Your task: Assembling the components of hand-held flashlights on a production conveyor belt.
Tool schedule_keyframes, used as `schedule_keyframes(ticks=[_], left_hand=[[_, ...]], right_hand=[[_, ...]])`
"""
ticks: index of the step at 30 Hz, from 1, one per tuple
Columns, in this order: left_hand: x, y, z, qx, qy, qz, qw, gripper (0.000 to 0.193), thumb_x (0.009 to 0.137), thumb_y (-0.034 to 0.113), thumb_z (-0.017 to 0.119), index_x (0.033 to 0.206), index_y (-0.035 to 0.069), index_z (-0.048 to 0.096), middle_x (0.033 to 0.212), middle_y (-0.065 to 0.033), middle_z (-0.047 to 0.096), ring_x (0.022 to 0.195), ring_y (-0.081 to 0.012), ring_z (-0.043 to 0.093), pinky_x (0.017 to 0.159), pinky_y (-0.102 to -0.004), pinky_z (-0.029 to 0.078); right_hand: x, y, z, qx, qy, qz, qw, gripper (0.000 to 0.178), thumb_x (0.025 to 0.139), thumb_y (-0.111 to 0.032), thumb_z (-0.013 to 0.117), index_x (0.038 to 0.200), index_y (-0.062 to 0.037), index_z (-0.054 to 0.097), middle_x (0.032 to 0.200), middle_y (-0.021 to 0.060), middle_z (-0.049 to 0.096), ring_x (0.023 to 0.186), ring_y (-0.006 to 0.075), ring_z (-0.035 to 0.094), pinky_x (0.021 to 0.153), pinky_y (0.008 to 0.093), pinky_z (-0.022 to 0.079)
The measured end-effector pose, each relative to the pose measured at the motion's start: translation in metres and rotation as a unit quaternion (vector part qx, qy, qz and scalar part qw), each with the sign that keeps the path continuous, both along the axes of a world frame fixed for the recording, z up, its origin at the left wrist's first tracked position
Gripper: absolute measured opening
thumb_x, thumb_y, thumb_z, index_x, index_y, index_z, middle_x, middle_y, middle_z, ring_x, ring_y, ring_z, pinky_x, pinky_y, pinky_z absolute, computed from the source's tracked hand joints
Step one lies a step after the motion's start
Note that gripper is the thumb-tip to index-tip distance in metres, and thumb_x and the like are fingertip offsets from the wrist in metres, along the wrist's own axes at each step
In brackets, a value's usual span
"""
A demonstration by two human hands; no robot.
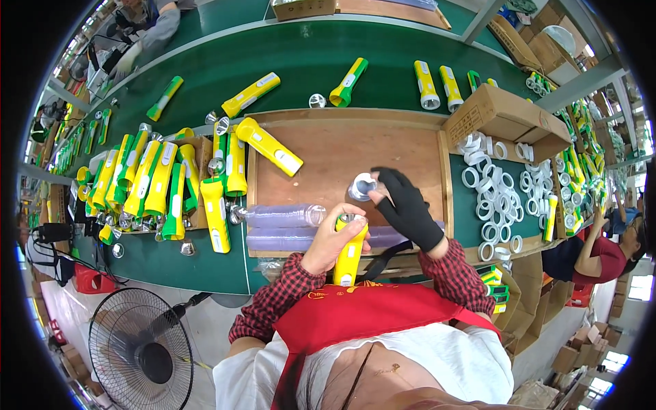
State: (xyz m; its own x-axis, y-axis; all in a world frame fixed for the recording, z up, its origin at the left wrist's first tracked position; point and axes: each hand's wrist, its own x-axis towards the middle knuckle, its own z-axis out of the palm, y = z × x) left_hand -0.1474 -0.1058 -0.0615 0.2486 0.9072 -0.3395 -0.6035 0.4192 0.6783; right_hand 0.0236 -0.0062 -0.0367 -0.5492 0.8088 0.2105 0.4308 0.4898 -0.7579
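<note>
My left hand (333, 244) is wrapped around a yellow flashlight (349, 258), held upright just in front of the red apron, with its silvery head end at the top. My right hand (408, 208), in a black fingerless glove, pinches a white ring (361, 186) between thumb and fingertips. The ring's middle looks clear or greyish. It is over the wooden tray (342, 147), a little beyond the flashlight and apart from it. Stacks of clear purplish discs (283, 216) lie along the tray's near side, partly behind my hands. Another yellow flashlight (270, 146) rests at the tray's left.
Yellow and green flashlights (147, 179) crowd a box at the left, with loose silver reflectors around. Many white rings (492, 195) lie to the right, below a cardboard box (502, 116). More flashlights (251, 94) lie on the green belt. A fan (156, 362) stands lower left; a co-worker (601, 249) is at right.
</note>
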Motion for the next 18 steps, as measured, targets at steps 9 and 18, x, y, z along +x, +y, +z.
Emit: schedule_keyframes(ticks=[9,18], left_hand=[[-0.001,-0.01,0.005,0.018,0.033,-0.014,0.999,0.032,0.096,0.028,0.054,0.118,0.007,0.045,0.09,-0.0164,0.062,0.074,-0.024,0.067,0.069,-0.035,0.057],[0.003,-0.01,0.001,0.021,-0.013,-0.035,0.999,0.031,0.099,0.026,0.054,0.119,0.004,0.046,0.1,-0.0094,0.059,0.079,-0.0175,0.064,0.069,-0.0307,0.055]], right_hand=[[-0.011,0.009,-0.039,0.174,-0.083,-0.037,0.981,0.05,0.077,-0.02,0.073,0.12,-0.0018,0.055,0.114,0.0161,0.058,0.107,0.0341,0.055,0.089,0.0394,0.047],[0.017,-0.043,0.011,0.066,-0.003,0.153,0.986,0.033,0.091,-0.017,0.063,0.12,-0.0028,0.06,0.128,0.0197,0.052,0.111,0.0325,0.058,0.088,0.0374,0.05]])
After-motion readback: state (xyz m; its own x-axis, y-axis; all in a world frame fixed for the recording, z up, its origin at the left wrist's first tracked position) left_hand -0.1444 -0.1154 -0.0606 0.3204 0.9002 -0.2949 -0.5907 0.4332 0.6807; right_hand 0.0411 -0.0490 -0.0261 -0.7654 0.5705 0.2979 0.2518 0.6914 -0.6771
